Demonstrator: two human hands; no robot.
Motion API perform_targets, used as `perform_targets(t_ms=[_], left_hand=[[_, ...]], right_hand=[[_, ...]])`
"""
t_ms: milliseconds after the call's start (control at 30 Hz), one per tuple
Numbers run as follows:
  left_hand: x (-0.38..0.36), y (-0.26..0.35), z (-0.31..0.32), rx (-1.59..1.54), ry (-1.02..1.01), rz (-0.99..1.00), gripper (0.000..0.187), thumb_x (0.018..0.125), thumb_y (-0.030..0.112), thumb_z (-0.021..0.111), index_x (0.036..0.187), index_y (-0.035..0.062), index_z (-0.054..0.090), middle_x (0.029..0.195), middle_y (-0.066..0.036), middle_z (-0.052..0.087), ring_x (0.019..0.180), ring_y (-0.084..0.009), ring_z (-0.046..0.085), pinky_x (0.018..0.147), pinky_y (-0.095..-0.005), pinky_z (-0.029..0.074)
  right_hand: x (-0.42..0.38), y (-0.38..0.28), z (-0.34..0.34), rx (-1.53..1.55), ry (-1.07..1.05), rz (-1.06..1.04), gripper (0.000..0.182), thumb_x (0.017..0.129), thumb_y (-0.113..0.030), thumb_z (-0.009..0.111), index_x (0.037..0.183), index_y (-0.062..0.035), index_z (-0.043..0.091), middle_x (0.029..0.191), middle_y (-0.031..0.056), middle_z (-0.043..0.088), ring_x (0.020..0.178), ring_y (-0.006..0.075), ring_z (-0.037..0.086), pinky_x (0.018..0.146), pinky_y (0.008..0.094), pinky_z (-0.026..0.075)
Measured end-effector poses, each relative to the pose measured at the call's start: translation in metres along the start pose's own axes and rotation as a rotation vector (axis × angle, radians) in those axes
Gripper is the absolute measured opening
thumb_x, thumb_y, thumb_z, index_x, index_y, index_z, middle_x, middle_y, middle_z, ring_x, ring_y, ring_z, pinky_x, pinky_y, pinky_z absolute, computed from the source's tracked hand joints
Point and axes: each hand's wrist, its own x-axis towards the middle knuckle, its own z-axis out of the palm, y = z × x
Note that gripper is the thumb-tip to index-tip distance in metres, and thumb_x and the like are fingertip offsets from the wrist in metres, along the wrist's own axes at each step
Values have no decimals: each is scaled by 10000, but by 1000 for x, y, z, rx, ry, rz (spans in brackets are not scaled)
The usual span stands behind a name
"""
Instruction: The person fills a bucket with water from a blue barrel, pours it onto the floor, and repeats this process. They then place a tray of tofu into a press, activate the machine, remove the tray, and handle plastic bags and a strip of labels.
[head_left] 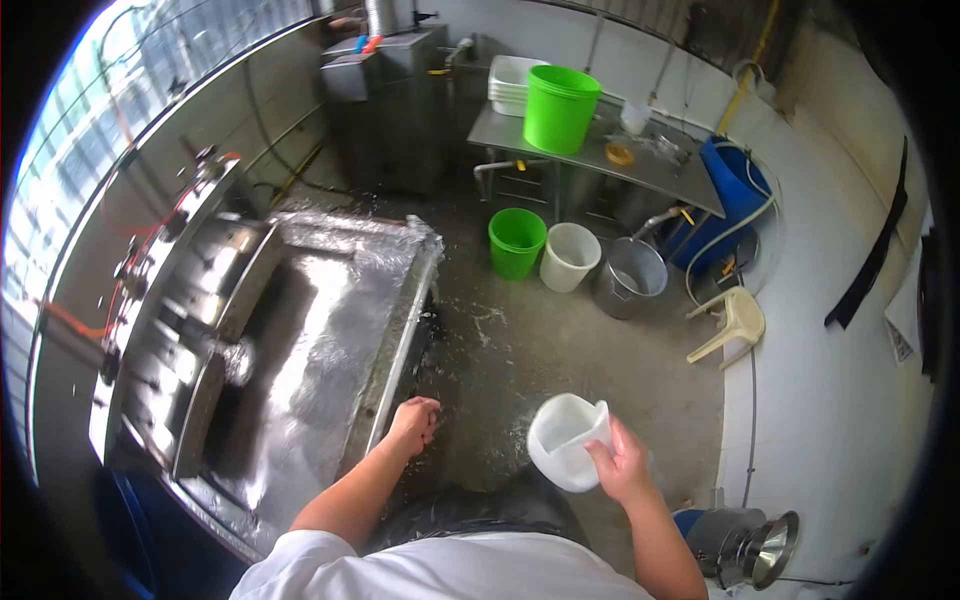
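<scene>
My right hand (622,462) grips a white plastic container (565,468) by its side, thumb toward me. The container is rounded, with a pointed bend in its rim, and is held above the floor in front of my body. Curled closed, my left hand (415,422) hangs beside the near edge of the wet steel table (310,330), with nothing visible in its fingers. Metal flaps (250,280) and a row of fittings line the far left side of that table.
A green bucket (517,243), a white bucket (570,257) and a steel pot (631,278) stand on the wet floor. Behind them, a steel bench (640,165) bears a tall green bucket (561,108). A cream plastic stool (735,322) is at right, near a blue barrel (735,180).
</scene>
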Motion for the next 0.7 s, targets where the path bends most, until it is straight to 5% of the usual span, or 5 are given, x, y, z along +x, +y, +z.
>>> perform_targets(t_ms=[133,200,300,533,700], left_hand=[[78,-17,80,296,-17,-33,284,1054,297,571,1056,34,676,704,-71,591,543,-222,567,485,-387,458],[118,-28,129,1017,97,421,453,1038,410,590,1174,-7,701,903,-175,721,851,-359,718,811,-456,586],[139,1,223,1540,-92,209,617,977,495,646,1277,-43,692,1269,-264,720,1198,-433,680,1063,-458,519],[190,31,439,1758,-250,660,529,986,489,609,1212,26,727,1275,-254,690,1186,-463,655,1054,-519,519],[221,54,599,1627,-512,500,494,980,464,619,1174,21,722,1240,-279,694,1149,-475,665,979,-528,540]], right_hand=[[-16,103,-59,-197,64,303,636,984,-393,733,1389,80,605,1169,291,724,1054,453,722,901,478,585],[-16,152,-92,-239,115,319,631,985,-390,727,1386,81,604,1136,292,724,1025,461,718,880,488,584],[-20,205,-149,-270,85,449,659,962,-347,742,1425,84,559,1185,318,698,1095,488,685,955,485,558],[5,317,-289,-383,182,638,612,983,-395,662,1369,76,602,1040,334,702,992,523,684,883,533,557],[90,374,-380,-454,-76,926,527,992,-433,639,1223,39,685,1104,332,704,1009,513,686,896,551,546]])
